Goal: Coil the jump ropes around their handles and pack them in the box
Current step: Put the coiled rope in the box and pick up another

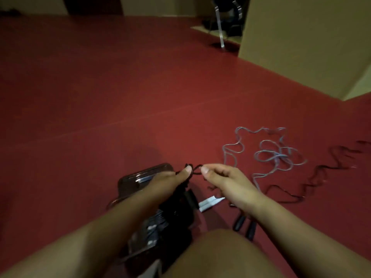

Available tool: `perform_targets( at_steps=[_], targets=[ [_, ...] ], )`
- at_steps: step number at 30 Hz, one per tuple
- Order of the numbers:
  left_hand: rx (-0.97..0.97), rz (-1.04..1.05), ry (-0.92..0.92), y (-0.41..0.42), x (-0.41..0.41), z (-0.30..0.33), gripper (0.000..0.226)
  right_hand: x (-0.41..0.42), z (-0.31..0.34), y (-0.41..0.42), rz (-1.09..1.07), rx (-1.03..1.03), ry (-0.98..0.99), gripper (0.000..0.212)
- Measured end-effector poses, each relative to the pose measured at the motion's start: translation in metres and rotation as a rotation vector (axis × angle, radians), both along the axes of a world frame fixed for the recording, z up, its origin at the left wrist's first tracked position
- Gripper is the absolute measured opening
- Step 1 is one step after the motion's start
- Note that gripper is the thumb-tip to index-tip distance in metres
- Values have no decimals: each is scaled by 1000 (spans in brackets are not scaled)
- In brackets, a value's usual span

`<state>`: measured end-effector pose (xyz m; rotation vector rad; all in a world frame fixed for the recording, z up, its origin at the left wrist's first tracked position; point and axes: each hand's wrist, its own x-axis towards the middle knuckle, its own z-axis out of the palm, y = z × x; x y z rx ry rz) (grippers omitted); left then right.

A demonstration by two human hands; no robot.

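Your left hand grips a bundle of black rope at lower centre, and your right hand pinches a loop of it just beside the left thumb. The box sits directly under your left hand. A blue rope lies loose on the red floor at right, with more black rope trailing beyond it.
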<state>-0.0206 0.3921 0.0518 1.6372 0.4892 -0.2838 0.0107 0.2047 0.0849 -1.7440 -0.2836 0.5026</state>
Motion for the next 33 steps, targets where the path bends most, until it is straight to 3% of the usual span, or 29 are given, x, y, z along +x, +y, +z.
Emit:
perform_targets(
  at_steps=[4,7,9,11,14,19,21,25,29,33],
  targets=[
    [-141,366,169,38,-46,-80,49,-5,-62,54,119,-153,103,29],
    [-238,536,237,64,-73,-128,65,1,-113,73,123,-302,70,52],
    [-276,585,265,79,-81,-153,69,3,-133,84,131,-375,60,45],
    [-320,645,280,87,-85,-165,52,1,-143,94,154,-438,25,40],
    [-214,692,278,88,-82,-176,50,-7,-157,103,224,-505,13,31],
    [65,562,170,77,-81,-168,41,-16,-168,105,313,-587,-35,22],
    [144,487,99,74,-81,-163,25,-14,-167,104,281,-546,-13,20],
    [211,398,-11,61,-77,-149,26,-8,-155,89,142,-480,-21,21],
    [248,255,-4,29,-56,-130,39,2,-137,42,-42,-440,-13,25],
    [290,73,-72,-16,-23,-110,32,8,-122,-22,-262,-454,-5,26]
  ],
)
